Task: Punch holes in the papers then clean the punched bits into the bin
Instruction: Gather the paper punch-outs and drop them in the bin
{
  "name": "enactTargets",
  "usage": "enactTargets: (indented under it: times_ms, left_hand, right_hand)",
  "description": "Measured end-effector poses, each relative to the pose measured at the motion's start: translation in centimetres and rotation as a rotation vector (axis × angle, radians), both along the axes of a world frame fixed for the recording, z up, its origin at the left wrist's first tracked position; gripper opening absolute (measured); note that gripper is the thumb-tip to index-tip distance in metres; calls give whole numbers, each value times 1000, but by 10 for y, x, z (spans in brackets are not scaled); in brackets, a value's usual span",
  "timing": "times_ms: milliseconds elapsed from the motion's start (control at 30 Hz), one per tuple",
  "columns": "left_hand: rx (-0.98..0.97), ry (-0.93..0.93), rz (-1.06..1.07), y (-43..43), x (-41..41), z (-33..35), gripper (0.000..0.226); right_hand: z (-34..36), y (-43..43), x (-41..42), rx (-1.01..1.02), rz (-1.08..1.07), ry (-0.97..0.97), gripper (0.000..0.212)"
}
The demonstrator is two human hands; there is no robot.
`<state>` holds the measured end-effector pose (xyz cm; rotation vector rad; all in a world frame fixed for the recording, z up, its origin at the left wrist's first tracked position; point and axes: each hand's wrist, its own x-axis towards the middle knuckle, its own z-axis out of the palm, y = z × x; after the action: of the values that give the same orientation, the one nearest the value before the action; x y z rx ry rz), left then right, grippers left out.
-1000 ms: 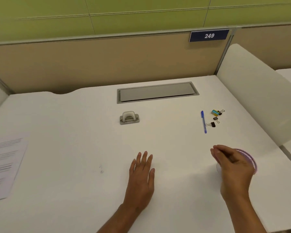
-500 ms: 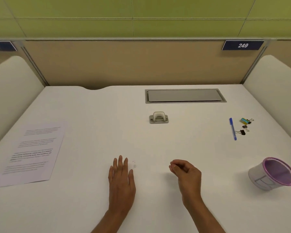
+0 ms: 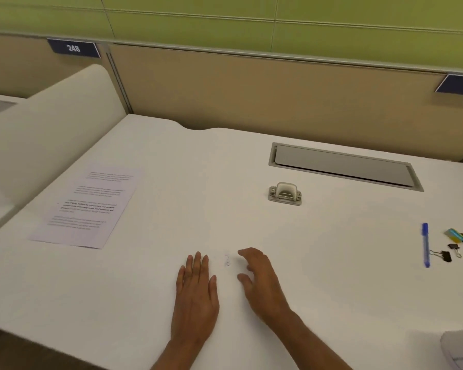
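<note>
Left hand [image 3: 195, 292] lies flat on the desk [image 3: 345, 263]; right hand [image 3: 259, 284], loosely curled and empty, flanks the paper bits [image 3: 227, 260]. Probably to sweep them together; papers [image 3: 87, 206] wait at ten o'clock.

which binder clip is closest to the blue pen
The black binder clip lowest in view, its wire handles reaching toward the blue pen. The other dark clip and the yellow and teal one lie farther right.

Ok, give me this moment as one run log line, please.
step: clean up | punched bits: between hands | left hand: flat on desk | right hand: fingers loosely curled, holds nothing | hole punch: untouched
</note>
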<state>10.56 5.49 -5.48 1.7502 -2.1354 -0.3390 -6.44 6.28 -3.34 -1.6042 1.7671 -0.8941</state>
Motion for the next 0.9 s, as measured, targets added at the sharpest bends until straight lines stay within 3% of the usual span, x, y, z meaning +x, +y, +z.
enactTargets:
  times_ms: [333, 433, 567, 767, 900]
  left_hand:
    - [1, -48, 37, -3, -2, -8, 58]
    - [-2, -59, 24, -3, -3, -6, 58]
    - [3, -61, 38, -2, -2, -4, 58]
    - [-1, -69, 52, -3, -3, -3, 59]
    - [-12, -84, 48, -2, -2, -5, 57]
  right_hand:
    - [-17, -50, 23, -111, 43, 0, 30]
    - [-18, -48, 22, -142, -38, -83, 27]
    - [-20, -43, 13, -152, -145, -56, 31]
    - [-22, -34, 33, -139, 88, 76, 40]
    - [-14, -29, 41, -102, 120, -18, 40]
